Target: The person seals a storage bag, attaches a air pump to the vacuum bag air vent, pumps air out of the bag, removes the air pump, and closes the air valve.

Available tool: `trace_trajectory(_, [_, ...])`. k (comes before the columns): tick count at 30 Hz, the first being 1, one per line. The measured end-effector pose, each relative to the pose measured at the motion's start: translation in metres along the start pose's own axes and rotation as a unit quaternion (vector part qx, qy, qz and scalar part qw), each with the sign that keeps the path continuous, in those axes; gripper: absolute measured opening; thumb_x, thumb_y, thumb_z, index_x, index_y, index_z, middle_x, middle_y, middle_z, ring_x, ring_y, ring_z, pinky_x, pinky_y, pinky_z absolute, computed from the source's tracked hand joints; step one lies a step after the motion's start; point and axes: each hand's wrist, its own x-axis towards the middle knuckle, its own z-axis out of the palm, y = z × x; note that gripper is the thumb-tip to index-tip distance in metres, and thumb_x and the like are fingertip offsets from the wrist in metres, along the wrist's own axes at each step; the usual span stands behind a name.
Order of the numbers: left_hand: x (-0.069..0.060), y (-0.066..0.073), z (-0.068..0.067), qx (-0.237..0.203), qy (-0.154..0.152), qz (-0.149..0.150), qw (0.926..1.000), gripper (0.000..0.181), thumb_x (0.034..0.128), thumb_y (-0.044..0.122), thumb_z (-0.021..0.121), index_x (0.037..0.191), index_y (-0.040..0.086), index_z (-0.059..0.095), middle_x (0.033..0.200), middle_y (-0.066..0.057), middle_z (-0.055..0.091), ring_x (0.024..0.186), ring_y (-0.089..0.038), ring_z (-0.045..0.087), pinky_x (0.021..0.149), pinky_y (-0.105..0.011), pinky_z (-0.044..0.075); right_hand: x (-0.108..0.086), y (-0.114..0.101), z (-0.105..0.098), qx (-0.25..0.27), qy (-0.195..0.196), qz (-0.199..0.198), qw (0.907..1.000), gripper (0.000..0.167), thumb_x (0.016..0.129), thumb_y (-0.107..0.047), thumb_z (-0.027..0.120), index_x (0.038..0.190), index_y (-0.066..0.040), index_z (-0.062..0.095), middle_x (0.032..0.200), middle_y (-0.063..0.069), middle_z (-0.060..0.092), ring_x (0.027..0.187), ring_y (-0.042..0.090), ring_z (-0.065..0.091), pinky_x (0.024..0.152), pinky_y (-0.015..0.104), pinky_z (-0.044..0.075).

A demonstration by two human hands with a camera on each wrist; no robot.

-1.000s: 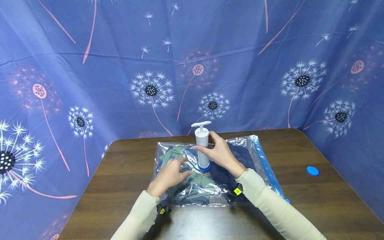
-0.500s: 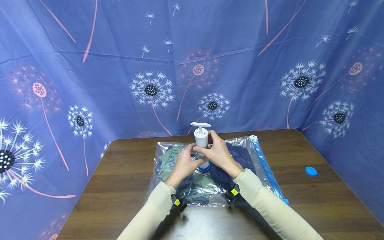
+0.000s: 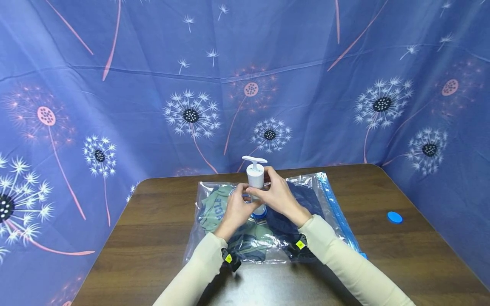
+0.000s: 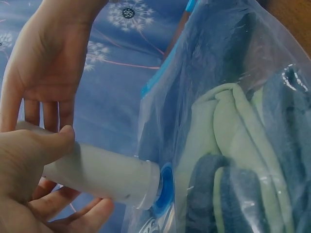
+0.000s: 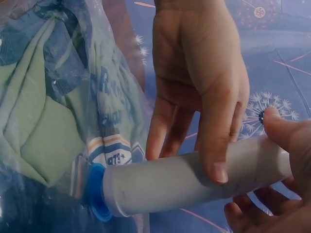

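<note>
A white hand pump (image 3: 255,178) with a T-shaped handle stands upright on the blue valve (image 3: 259,215) of a clear vacuum storage bag (image 3: 281,254). Inside the bag lie folded green and dark blue clothes (image 3: 218,208). My left hand (image 3: 238,208) grips the pump's barrel from the left, thumb and fingers around it. From the right, slightly higher, my right hand (image 3: 280,195) holds the same barrel. In the left wrist view the pump's lower end (image 4: 146,182) meets the blue valve ring (image 4: 166,189). The pump's handle is up, with neither hand on it.
A round blue cap (image 3: 394,217) lies on the wooden table (image 3: 153,238) to the right of the bag. The bag's blue zip edge (image 3: 338,208) runs along its right side. Behind the table hangs a blue dandelion-patterned cloth (image 3: 237,55).
My left hand has moved up and right from above the bag and taken hold of the pump's barrel. My right hand has kept its grip on the pump.
</note>
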Motion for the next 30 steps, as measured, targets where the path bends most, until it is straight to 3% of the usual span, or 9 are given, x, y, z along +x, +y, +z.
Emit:
trace_trajectory(7, [0.002, -0.003, -0.002, -0.027, -0.037, -0.003, 0.9990, 0.056, 0.0858, 0.019, 0.084, 0.133, 0.004, 0.057, 0.129, -0.019, 0.067, 0.108, -0.036, 0.071, 0.084, -0.042, 0.062, 0.006, -0.003, -0.016, 0.048, -0.059, -0.041, 0.9963, 0.076, 0.089, -0.022, 0.083, 0.151, -0.010, 0.041, 0.136, 0.015, 0.060, 0.119, 0.035, 0.066, 0.100, 0.057, 0.054])
trace_trajectory(12, [0.004, -0.008, -0.003, -0.028, -0.052, 0.012, 0.9982, 0.055, 0.0895, 0.015, 0.081, 0.137, 0.005, 0.055, 0.131, -0.020, 0.067, 0.109, -0.037, 0.070, 0.086, -0.043, 0.061, 0.013, -0.004, -0.026, 0.139, -0.114, -0.059, 0.9819, 0.077, 0.094, -0.003, 0.073, 0.158, -0.009, 0.031, 0.147, 0.022, 0.051, 0.134, 0.041, 0.055, 0.111, 0.055, 0.047])
trace_trajectory(16, [0.005, -0.008, -0.004, -0.038, -0.071, 0.006, 0.9967, 0.053, 0.0938, 0.012, 0.075, 0.142, 0.008, 0.052, 0.134, -0.019, 0.065, 0.116, -0.037, 0.067, 0.091, -0.043, 0.061, 0.014, -0.002, -0.028, 0.174, -0.139, -0.056, 0.9732, 0.074, 0.096, 0.001, 0.066, 0.160, -0.008, 0.029, 0.152, 0.024, 0.047, 0.139, 0.043, 0.050, 0.115, 0.056, 0.043])
trace_trajectory(22, [0.004, -0.007, -0.007, -0.057, -0.103, 0.000, 0.9931, 0.055, 0.0979, 0.007, 0.068, 0.149, 0.008, 0.046, 0.139, -0.022, 0.060, 0.128, -0.039, 0.061, 0.098, -0.047, 0.058, 0.014, -0.002, -0.028, 0.158, -0.137, -0.060, 0.9761, 0.064, 0.097, 0.001, 0.061, 0.156, -0.003, 0.036, 0.150, 0.026, 0.051, 0.136, 0.044, 0.053, 0.111, 0.057, 0.046])
trace_trajectory(30, [0.005, -0.006, -0.007, -0.050, -0.101, 0.002, 0.9936, 0.058, 0.0943, 0.007, 0.072, 0.146, 0.005, 0.046, 0.139, -0.023, 0.062, 0.126, -0.038, 0.063, 0.099, -0.044, 0.058, 0.015, 0.000, -0.028, 0.152, -0.123, -0.054, 0.9792, 0.058, 0.096, 0.000, 0.063, 0.151, -0.001, 0.044, 0.146, 0.025, 0.056, 0.133, 0.043, 0.056, 0.110, 0.056, 0.048])
